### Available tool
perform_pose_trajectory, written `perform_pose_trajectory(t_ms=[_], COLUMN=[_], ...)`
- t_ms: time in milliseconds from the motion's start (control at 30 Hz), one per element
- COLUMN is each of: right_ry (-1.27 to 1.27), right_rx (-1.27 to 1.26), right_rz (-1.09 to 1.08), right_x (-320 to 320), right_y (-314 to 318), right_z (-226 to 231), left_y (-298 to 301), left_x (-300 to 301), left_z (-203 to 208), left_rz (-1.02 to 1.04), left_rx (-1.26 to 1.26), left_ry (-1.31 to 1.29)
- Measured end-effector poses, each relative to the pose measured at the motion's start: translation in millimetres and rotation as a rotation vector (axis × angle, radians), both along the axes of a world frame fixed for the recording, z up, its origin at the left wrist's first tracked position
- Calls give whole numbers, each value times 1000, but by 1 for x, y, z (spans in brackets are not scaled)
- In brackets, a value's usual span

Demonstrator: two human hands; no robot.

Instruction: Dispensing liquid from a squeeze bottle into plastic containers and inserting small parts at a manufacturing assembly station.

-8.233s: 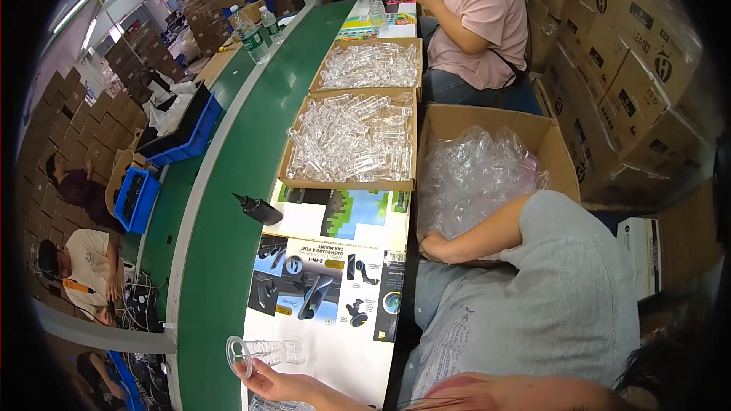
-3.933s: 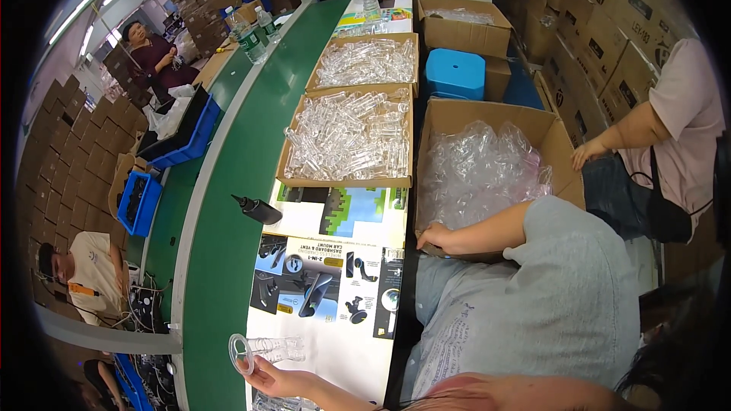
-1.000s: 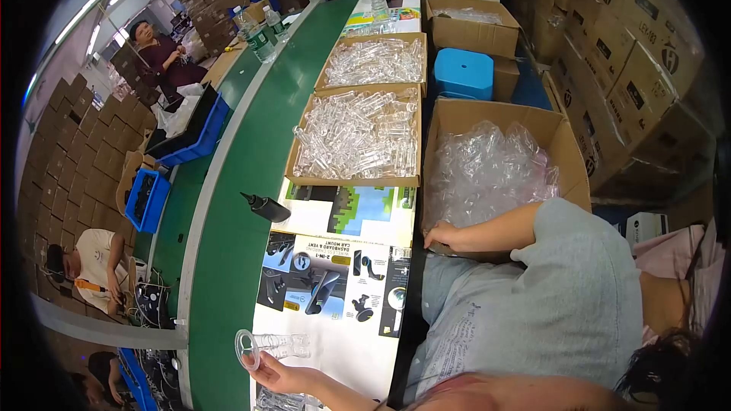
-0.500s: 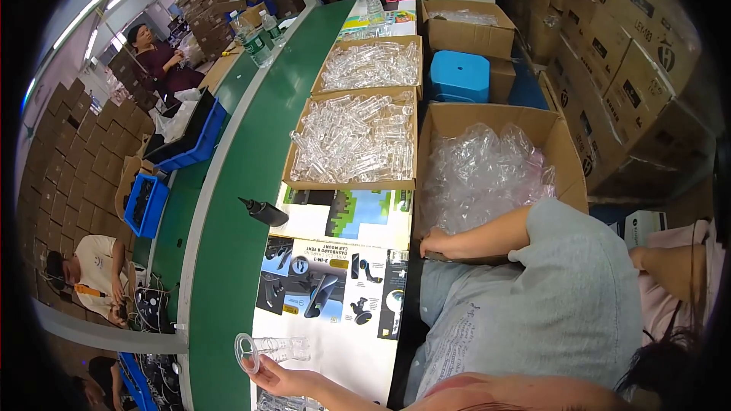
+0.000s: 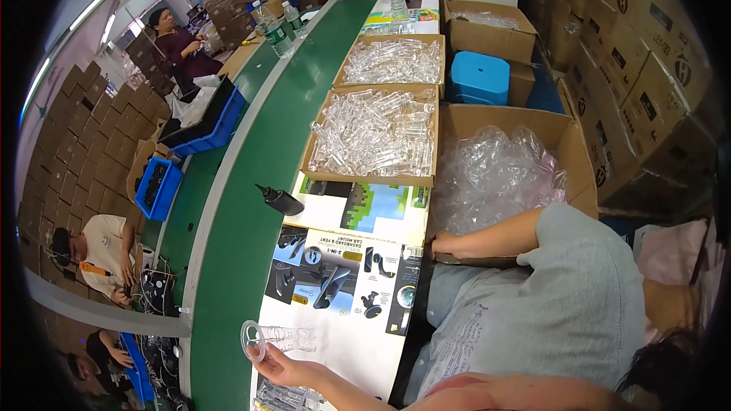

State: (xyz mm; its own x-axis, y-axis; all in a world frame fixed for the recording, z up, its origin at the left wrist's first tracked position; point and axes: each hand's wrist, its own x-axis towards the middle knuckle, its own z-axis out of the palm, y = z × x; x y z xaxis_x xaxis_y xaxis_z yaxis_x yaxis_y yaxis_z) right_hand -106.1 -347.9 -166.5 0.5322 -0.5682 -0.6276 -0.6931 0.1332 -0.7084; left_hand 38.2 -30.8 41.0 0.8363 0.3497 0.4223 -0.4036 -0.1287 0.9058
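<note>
In my left hand (image 5: 279,367), at the lower left, is a clear plastic cup-like piece (image 5: 253,339) with a wide round rim, pinched by the fingers near that rim. Its ribbed body points right over the white printed cardboard (image 5: 327,358). Below this hand lie more clear plastic pieces (image 5: 285,396), partly covered by it. My right hand (image 5: 449,245) rests at the near corner of a cardboard box (image 5: 575,148) filled with clear plastic bags (image 5: 495,175). Its fingers are curled, and whatever they grip is hidden.
Two shallow cartons (image 5: 435,137) (image 5: 442,61) of clear plastic tubes stand along the bench. A black nozzle bottle (image 5: 282,202) is beside the green conveyor (image 5: 236,259). Beyond are blue bins (image 5: 158,186) and other people at work. A blue stool (image 5: 480,76) and stacked cartons (image 5: 647,68) are at right.
The whole view has shifted slightly to the right. My left hand still holds the clear cup-like piece, and my right hand stays at the box corner.
</note>
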Motion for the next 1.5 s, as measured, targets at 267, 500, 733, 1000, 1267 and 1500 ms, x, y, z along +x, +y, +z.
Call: perform_pose_trajectory(t_ms=[267,500,733,1000,1267,1500], right_ry=[-48,-37,80,62,169,160], right_rx=[164,86,15,-75,-151,-96], right_rz=[-27,-24,-27,46,219,291], right_x=[-12,-6,-7,-8,2,4], right_y=[-32,-26,-19,-10,-4,-18], right_z=[25,31,10,19,20,1], left_y=[1,2,5,5,1,2], left_x=[1,4,4,4,3,4], left_z=[-1,-3,-8,-7,-3,-5], left_rz=[-4,-6,-51,-44,-44,-53], left_rx=[5,-23,-79,-99,-112,-102], left_ry=[18,33,-4,14,25,20])
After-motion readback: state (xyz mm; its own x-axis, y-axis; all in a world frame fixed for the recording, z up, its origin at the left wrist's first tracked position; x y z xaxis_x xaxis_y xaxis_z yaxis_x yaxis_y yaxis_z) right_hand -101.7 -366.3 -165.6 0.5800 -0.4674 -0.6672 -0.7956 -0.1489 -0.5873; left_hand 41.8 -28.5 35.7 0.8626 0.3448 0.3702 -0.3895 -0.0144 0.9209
